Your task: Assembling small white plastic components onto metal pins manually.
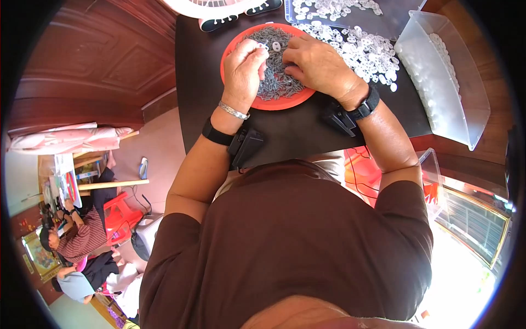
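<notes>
An orange-red round tray holds a heap of small grey screw-like pieces. Over its left side, my left hand is closed in a pinch, with a small whitish plastic piece at its fingertips. My right hand comes in from the right, fingers curled down at the grey pieces; whatever they grip is hidden. Between the two hands a white oval piece with two holes shows above the heap. Many similar white oval pieces lie spread on the dark table beside the tray.
A translucent bin with white pieces stands at the right. A clear tray with more white pieces lies at the back, near a white basket. Two people are off to the left, by a red plastic chair.
</notes>
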Tool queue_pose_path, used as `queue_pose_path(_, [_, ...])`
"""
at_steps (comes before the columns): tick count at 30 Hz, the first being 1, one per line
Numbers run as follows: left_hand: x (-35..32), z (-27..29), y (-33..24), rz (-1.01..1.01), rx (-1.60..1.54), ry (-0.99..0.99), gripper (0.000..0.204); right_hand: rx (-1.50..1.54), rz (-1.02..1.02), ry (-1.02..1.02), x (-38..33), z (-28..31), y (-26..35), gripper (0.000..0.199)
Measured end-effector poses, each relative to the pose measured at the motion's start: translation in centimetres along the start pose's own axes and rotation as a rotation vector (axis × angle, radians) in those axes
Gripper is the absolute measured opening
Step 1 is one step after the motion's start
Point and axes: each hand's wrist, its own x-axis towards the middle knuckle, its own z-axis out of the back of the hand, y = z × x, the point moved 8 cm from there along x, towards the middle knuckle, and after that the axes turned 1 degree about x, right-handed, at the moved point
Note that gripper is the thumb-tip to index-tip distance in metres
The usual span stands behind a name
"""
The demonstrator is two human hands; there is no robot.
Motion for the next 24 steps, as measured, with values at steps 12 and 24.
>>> queue_pose_path(12, [-0.3, -0.2, -0.1, 0.003, 0.005, 0.026, 0.016, 0.155, -0.08, -0.061, 0.3, 1.3, -1.2, 0.012])
queue_pose_path(24, [-0.3, 0.1, -0.9, -0.056, -0.029, -0.023, 0.017, 0.347, -0.105, -0.121, 0.5, 1.2, -2.6, 0.011])
